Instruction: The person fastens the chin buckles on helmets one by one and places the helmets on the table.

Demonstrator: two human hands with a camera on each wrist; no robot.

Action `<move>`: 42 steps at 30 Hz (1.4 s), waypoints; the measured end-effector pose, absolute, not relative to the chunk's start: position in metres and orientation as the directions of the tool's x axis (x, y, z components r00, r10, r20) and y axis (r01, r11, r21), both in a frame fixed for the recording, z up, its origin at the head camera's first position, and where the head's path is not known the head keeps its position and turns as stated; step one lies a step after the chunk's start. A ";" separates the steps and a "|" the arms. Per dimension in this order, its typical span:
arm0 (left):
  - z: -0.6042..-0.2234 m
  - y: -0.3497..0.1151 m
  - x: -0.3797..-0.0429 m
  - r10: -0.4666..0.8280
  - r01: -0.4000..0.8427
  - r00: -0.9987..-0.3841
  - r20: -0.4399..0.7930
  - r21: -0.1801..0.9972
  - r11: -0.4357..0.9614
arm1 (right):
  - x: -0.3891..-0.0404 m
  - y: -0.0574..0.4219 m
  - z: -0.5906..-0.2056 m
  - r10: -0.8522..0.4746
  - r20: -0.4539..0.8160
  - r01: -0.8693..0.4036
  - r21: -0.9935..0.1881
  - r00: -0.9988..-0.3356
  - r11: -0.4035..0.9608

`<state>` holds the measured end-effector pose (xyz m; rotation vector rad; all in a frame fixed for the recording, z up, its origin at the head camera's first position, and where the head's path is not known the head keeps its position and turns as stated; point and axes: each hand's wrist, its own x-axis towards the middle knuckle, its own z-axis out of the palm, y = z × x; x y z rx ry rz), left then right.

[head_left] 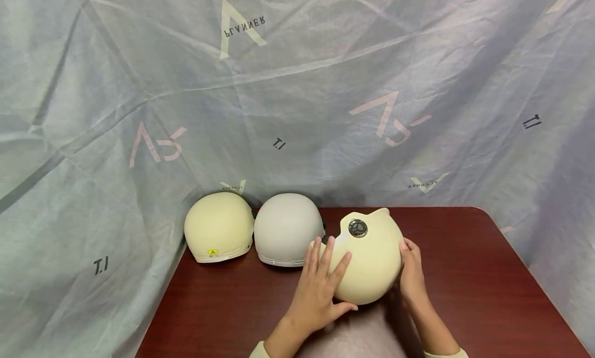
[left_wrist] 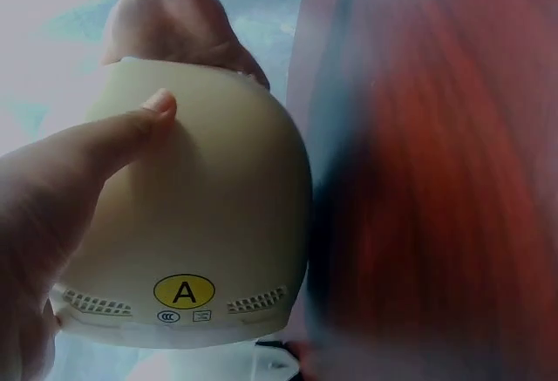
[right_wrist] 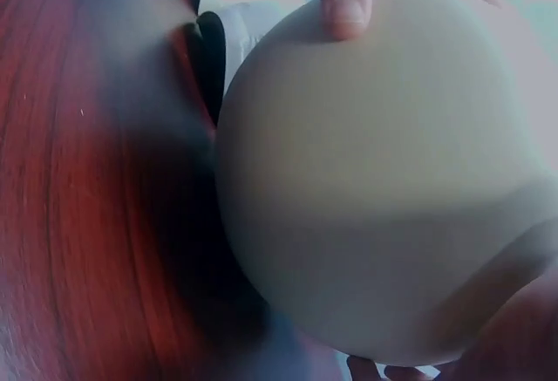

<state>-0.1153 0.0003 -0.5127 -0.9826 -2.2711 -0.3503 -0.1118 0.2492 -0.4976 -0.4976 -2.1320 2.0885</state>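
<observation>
A cream helmet is held tilted on its side above the front of the table, its round disc fitting facing up. My left hand grips its left part, fingers spread over the shell and thumb around the lower side. On the opposite side, my right hand holds the edge, its fingertips partly hidden behind the shell. The left wrist view shows a yellow "A" sticker between two vent grilles near the rim. Smooth shell fills most of the right wrist view.
A pale yellow helmet and a light grey helmet stand side by side at the table's back left. The dark red wooden table reaches a grey printed cloth hanging behind and at both sides.
</observation>
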 end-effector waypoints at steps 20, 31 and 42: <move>-0.503 0.033 -0.062 0.338 0.641 -0.629 0.700 0.220 0.736 | -0.092 0.264 -0.475 0.282 0.056 0.063 -0.916 -0.958 0.396; -0.497 0.037 -0.053 0.272 0.562 -0.777 0.568 0.430 0.706 | -0.083 0.267 -0.454 0.253 0.109 0.068 -0.796 -0.961 0.601; -0.497 0.027 -0.054 0.212 0.257 -0.964 0.162 0.776 0.576 | -0.083 0.263 -0.451 0.250 0.058 0.138 -0.703 -0.967 0.698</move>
